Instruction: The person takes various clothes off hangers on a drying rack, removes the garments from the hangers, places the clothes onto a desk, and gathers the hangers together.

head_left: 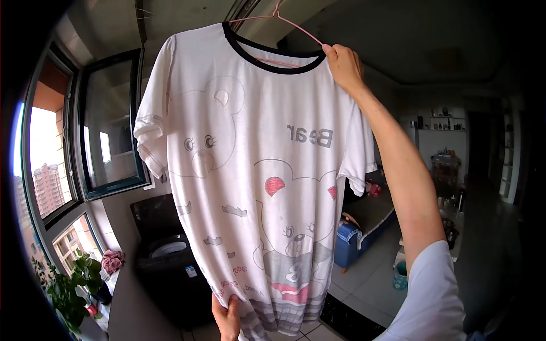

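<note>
A long white T-shirt (256, 125) with a black neckband hangs in front of me on a pink wire hanger (296, 25). Grey and pink bear prints cover it, and the word "Bear" reads mirrored. At the neckline's right end, my right hand (344, 67) is raised and closed on the shirt's shoulder, close to the hanger's arm; whether it also grips the hanger is hidden. Low down, my left hand (227, 317) pinches the shirt's lower side between thumb and fingers. The sleeves hang loose at both sides.
To the left is an open window (111, 125) above a sill with potted plants (68, 292) and a crumpled pink cloth (113, 261). A black washing machine (176, 284) stands behind the shirt. Further back are a blue sofa (348, 244) and a teal bin (401, 277).
</note>
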